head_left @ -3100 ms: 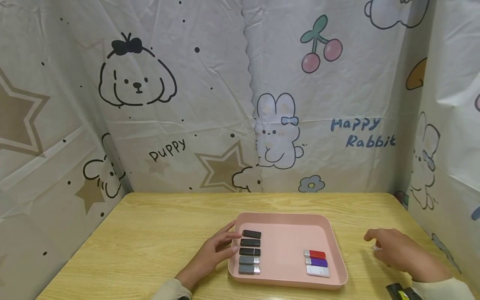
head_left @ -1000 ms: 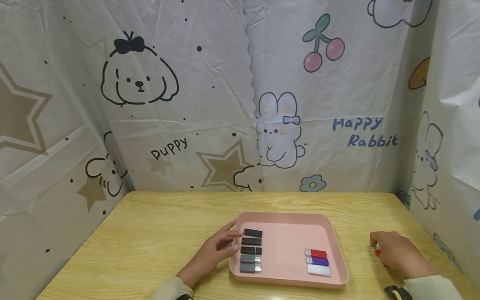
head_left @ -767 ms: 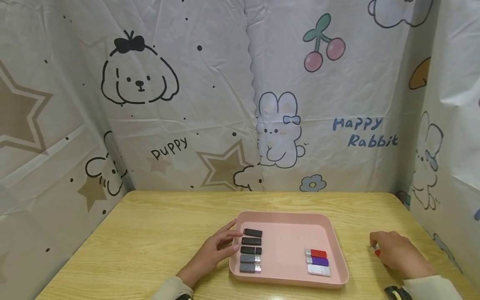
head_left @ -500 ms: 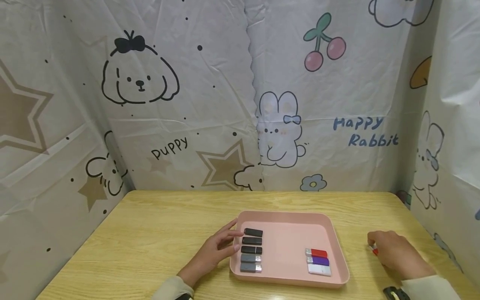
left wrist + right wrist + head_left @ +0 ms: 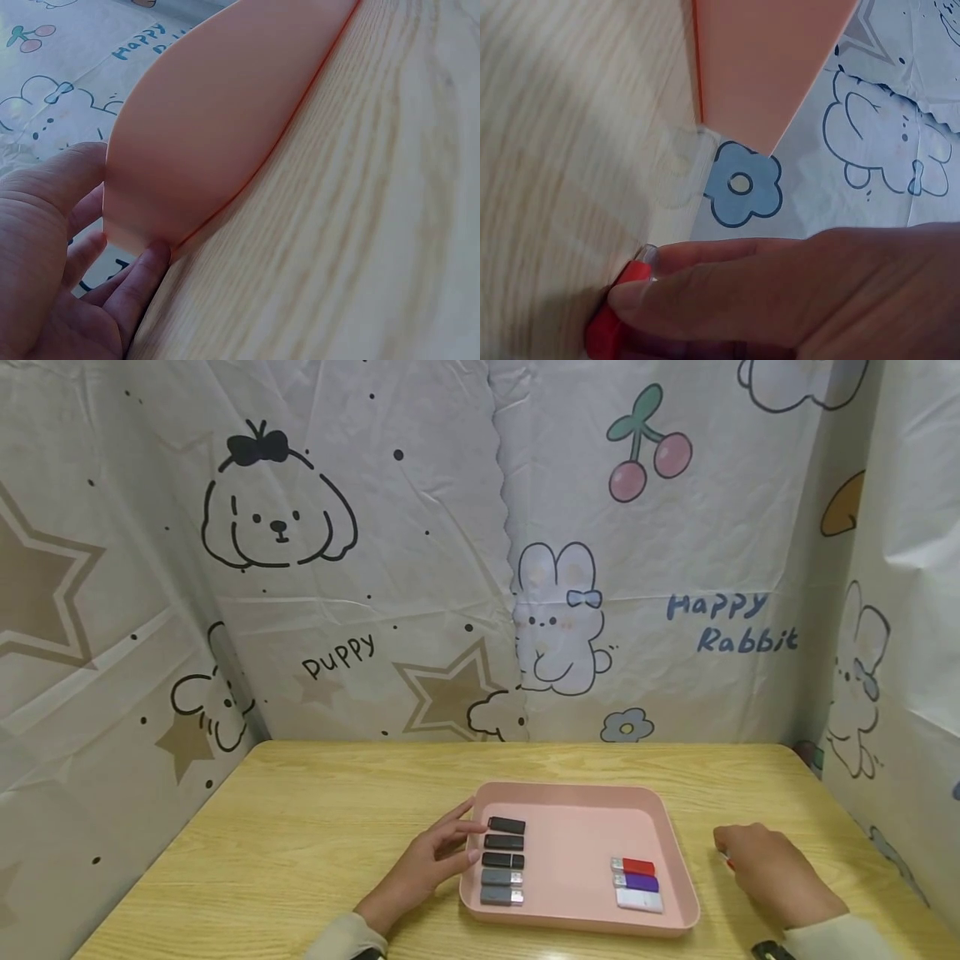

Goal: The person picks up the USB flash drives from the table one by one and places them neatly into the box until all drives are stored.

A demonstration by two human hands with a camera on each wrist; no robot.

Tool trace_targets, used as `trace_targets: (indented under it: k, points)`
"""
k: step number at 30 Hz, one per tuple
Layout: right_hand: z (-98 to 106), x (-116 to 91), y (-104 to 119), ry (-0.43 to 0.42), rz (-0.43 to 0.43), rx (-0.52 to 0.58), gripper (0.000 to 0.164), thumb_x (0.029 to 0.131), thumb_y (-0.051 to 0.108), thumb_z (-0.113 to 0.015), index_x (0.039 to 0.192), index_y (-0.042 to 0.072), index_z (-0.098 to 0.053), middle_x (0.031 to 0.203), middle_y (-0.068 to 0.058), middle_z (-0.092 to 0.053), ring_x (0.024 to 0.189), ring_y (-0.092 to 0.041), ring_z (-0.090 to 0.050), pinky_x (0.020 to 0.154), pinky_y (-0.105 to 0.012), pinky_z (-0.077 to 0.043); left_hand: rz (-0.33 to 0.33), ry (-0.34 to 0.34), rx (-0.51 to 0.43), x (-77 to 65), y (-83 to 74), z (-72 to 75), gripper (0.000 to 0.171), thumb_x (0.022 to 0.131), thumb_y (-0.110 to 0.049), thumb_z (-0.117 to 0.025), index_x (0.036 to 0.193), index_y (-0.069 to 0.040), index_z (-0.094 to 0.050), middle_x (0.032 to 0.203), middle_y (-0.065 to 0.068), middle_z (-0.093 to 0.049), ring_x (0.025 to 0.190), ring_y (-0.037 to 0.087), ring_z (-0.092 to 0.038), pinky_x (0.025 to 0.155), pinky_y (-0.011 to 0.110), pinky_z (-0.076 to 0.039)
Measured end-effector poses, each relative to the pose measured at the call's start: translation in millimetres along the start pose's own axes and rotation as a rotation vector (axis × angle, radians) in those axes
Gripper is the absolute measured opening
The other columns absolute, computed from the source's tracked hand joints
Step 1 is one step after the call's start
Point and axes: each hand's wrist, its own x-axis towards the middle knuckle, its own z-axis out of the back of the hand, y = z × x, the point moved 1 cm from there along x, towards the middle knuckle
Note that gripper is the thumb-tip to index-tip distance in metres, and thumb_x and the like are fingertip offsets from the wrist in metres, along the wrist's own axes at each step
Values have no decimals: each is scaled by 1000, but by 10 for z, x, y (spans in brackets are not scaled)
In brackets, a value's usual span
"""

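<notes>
Out on the table right of the pink tray [image 5: 577, 927], my right hand [image 5: 776, 870] pinches a red USB flash drive [image 5: 609, 330] between thumb and fingers. Its metal plug [image 5: 649, 256] sticks out past the thumb. My left hand [image 5: 420, 870] rests against the tray's left side, fingers spread and fairly straight at the rim; the left wrist view shows fingertips on the outer wall [image 5: 195, 127]. Inside the tray, several black and grey flash drives [image 5: 503, 860] form a column at the left. At the right lie a red [image 5: 637, 867], a purple [image 5: 641, 882] and a white flash drive [image 5: 639, 901].
The tray stands on a light wooden table [image 5: 337, 802]. Printed cloth [image 5: 420, 568] closes off the back and both sides. Bare tray floor [image 5: 570, 852] lies between the two columns. A black band [image 5: 771, 950] shows near my right wrist.
Three seconds ago no red showed at my right hand; by one second ago a red flash drive is in its grip. The hand has since moved left toward the tray. My left hand stays put.
</notes>
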Motion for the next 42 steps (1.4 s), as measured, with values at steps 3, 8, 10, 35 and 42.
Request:
trace_targets:
  k: [3,8,10,35,42]
  points:
    - [-8,23,26,33,-23,13,22,84,-11,-57,80,11,-58,69,0,-55,61,-19,-47,57,-36,-45,8,5,-1,-2,-2,2,35,93,-29,-66,126,-17,-63,158,-2,-25,135,27,-41,107,39,-37]
    - [-13,28,53,32,-20,29,21,84,-11,-58,87,9,-64,74,-1,-60,64,-19,-50,61,-39,-50,20,7,-3,-2,-5,4,35,93,-29,-66,126,-18,-63,157,-5,-25,135,24,-41,108,38,-37]
    - [-4,27,77,34,-26,40,21,84,-11,-58,88,9,-64,74,-1,-60,65,-19,-50,62,-38,-50,20,8,-5,-1,-2,4,35,93,-28,-65,126,-18,-62,157,-5,-25,135,24,-41,108,38,-36]
    - [-24,56,282,52,19,85,25,85,-10,-57,93,11,-68,87,-4,-67,73,-19,-57,68,-45,-54,8,0,-28,-4,-45,0,34,92,-23,-66,125,-15,-63,158,1,-25,136,30,-38,109,43,-34]
    - [-45,43,316,12,68,93,24,84,-8,-61,92,14,-69,83,-1,-65,72,-18,-55,68,-42,-52,13,2,-27,-2,-42,0,34,93,-23,-66,126,-16,-63,158,1,-24,136,30,-38,109,43,-34]
